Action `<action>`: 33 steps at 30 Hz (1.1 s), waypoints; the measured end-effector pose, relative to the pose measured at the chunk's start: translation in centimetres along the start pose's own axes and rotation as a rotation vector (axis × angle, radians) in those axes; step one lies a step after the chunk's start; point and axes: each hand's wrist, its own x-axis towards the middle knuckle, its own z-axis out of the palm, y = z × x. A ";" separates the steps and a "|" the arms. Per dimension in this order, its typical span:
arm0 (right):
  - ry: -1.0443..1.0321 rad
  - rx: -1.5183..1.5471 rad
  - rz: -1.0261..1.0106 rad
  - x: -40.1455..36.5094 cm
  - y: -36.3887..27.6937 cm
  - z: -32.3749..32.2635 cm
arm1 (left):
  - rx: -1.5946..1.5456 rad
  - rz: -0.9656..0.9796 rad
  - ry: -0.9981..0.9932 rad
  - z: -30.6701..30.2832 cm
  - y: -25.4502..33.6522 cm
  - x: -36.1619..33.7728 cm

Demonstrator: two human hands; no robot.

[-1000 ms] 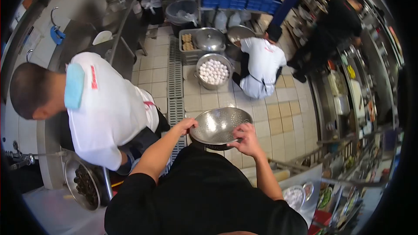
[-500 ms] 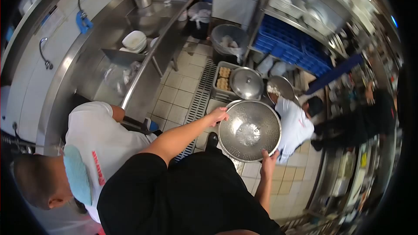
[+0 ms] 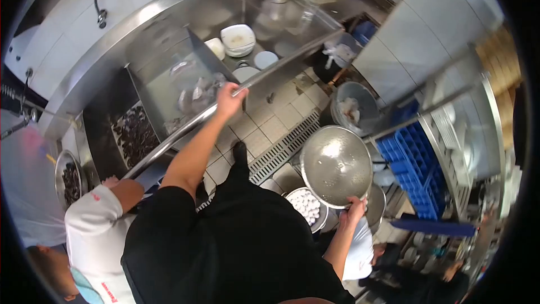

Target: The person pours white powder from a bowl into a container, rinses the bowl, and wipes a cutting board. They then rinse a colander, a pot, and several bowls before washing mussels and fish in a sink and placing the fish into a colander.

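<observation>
My right hand [image 3: 355,209] grips the lower rim of a large steel colander [image 3: 336,164], which is tilted so its shiny hollow faces me. My left hand [image 3: 230,100] is stretched out to the steel sink's front rim [image 3: 188,128], with its fingers curled over the edge. Beyond that hand, clear plastic bags [image 3: 194,97] lie in the water of a sink basin. Below the colander is a bowl of small white balls [image 3: 305,205], partly covered by the colander's edge.
White bowls [image 3: 238,39] stand in the right-hand basin; dark pieces [image 3: 135,135] fill part of the left one. Co-workers in white are at my left [image 3: 93,219] and right [image 3: 358,253]. A floor drain [image 3: 286,147], a lined bin [image 3: 355,107] and blue crates [image 3: 413,163] lie ahead.
My left hand has let go of the colander and moved left to the sink rim. My right hand alone now holds the colander. The view has swung left, showing more of the sink.
</observation>
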 end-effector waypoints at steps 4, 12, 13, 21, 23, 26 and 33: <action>0.058 -0.071 0.139 5.5 0.5 6.8 | 0.609 -0.492 -0.047 -7.5 -10.9 6.7; 0.019 -0.185 0.170 14.0 -1.4 24.6 | 0.725 -1.075 -0.386 -8.8 -20.6 11.2; 0.015 -0.211 0.128 15.2 -1.6 26.5 | 0.737 -1.081 -0.397 -8.0 -22.1 11.6; -0.117 -0.349 0.037 24.2 -3.4 39.4 | 0.656 -0.920 -0.454 -3.1 -36.0 9.1; -0.168 -0.354 0.026 27.1 -2.8 43.0 | 0.534 -1.091 -0.172 -1.8 -37.2 7.4; -0.248 -0.299 0.044 31.2 -2.0 49.2 | 0.185 -1.082 0.125 -2.2 -35.6 6.1; -0.557 -0.364 0.151 49.2 5.7 59.8 | -0.376 -1.257 0.492 -4.2 -25.6 8.2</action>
